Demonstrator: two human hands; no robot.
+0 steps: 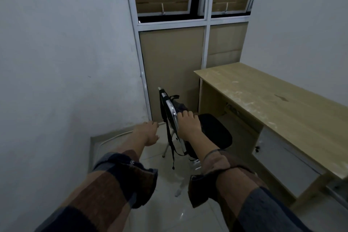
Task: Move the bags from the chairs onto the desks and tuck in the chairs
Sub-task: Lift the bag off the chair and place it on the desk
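Note:
A folding chair [216, 130] with a chrome frame and a black seat stands to the left of a light wooden desk [263, 103], pulled out from it. A dark bag [180, 106] hangs at the chair's backrest, and its black straps [170, 143] dangle toward the floor. My right hand [186, 124] lies over the top of the backrest, with its fingers curled onto the bag's upper edge. My left hand [148, 133] hovers left of the chair with relaxed fingers and holds nothing. The hand and the backrest hide most of the bag.
A white wall runs close along the left. A window frame [205, 43] backed with cardboard closes the far end behind the chair. The desk has a white drawer front [282, 152] under its top. Pale tiled floor [169, 184] lies between me and the chair.

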